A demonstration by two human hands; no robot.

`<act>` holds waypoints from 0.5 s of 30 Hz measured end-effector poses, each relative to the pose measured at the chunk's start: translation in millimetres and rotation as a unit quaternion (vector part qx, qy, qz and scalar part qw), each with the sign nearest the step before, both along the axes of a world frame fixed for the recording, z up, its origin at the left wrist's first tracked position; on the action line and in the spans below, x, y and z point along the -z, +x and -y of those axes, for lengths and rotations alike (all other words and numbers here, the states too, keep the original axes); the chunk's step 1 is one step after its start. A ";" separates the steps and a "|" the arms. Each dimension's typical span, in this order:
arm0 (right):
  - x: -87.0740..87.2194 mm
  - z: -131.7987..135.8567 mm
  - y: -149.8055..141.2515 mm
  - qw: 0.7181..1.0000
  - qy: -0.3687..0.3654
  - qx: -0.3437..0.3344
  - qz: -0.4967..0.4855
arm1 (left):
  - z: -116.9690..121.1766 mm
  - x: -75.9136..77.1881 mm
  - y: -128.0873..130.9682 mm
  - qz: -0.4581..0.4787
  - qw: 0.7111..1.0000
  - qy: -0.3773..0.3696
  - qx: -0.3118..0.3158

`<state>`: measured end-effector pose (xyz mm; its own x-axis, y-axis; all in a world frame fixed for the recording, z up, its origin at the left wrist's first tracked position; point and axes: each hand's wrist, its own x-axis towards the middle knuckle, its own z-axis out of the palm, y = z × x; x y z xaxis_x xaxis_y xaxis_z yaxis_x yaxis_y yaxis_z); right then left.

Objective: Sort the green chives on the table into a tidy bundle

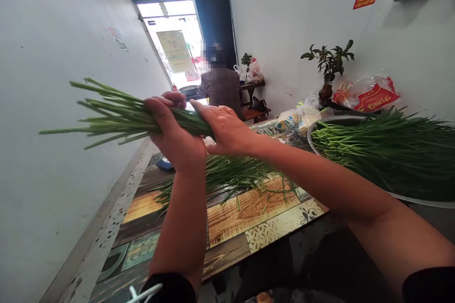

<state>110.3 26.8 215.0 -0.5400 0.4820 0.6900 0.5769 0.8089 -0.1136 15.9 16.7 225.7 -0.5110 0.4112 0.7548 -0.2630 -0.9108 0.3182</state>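
Note:
A bundle of long green garlic chives (117, 116) is held up above the table, its pale cut ends pointing left. My left hand (172, 128) is wrapped round the bundle from below. On the leafy side, my right hand (227, 130) closes round the same bundle, close beside the left; its fingertips are partly hidden. Below both hands, a loose heap of chives (238, 170) lies spread over the tabletop. A large metal basin (314, 144) on the right is piled with more chives (384, 147).
The table (252, 213) has a patchwork wood-pattern top. Plastic bags (300, 118) and a potted plant (329, 68) stand behind the basin. A white wall (53, 104) runs along the left. Another person (222, 85) sits farther back near the bright doorway.

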 end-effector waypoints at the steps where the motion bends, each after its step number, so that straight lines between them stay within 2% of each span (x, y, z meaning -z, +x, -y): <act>1: -0.4 -1.9 -1.8 1.000 -0.004 0.008 -0.018 | 5.0 -0.7 8.1 -0.007 1.000 0.007 0.013; 5: -9.0 -3.7 5.1 0.999 -0.012 0.017 -0.041 | 18.1 -4.5 26.5 0.004 0.996 0.053 0.079; 7: -16.5 -1.2 12.9 1.000 -0.010 0.025 -0.003 | 17.5 -5.2 27.3 0.024 0.990 0.048 0.128; 10: -29.9 3.0 25.9 0.995 0.003 0.072 0.070 | 9.7 -1.9 21.7 0.040 0.979 0.009 0.201; 12: -40.3 5.7 35.0 0.986 0.026 0.112 0.117 | 4.2 2.6 16.7 0.025 0.975 -0.013 0.221; 15: -58.5 12.7 50.3 0.964 0.074 0.175 0.186 | 3.1 8.8 12.1 -0.034 0.976 -0.049 0.211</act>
<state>160.6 14.1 273.5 -0.5860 0.5909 0.5545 0.7956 0.5493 0.2555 28.1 13.6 216.9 -0.2309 0.6459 0.7276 -0.5839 -0.6902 0.4274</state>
